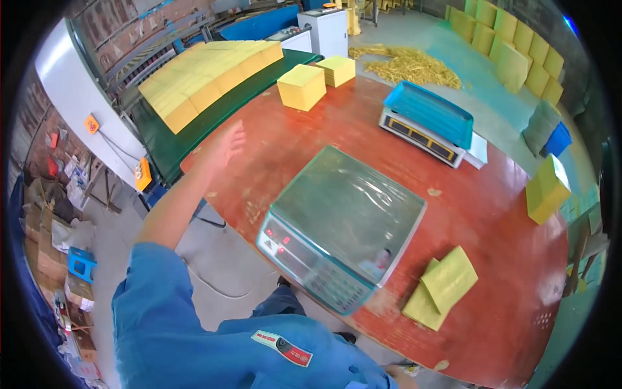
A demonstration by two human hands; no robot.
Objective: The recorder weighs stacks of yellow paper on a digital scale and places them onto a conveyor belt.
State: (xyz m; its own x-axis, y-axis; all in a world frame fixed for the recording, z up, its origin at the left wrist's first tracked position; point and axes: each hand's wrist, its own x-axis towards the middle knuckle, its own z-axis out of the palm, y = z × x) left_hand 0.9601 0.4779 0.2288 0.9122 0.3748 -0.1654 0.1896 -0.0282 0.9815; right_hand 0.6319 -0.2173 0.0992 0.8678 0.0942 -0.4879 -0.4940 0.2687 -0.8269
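Note:
My left hand (228, 144) is stretched out over the left edge of the red table (499, 214), beside the green conveyor belt (159, 146). It holds nothing, and its fingers are apart though slightly blurred. Two stacks of yellow paper stand farther off: a nearer stack (302, 87) and one behind it (337, 70). In front of me lies a digital weighing scale (346, 211) with a wide plastic-covered plate and a keypad. Only a bit of my right hand or wrist (402, 377) shows at the lower edge, its fingers hidden.
Yellow paper blocks (210, 74) line the belt. A second scale with a blue tray (429, 113) stands at the table's far side. Folded yellow sheets (444, 288) lie at the right, with another paper stack (547, 189) near the right edge. Yellow scraps (414, 65) cover the floor beyond.

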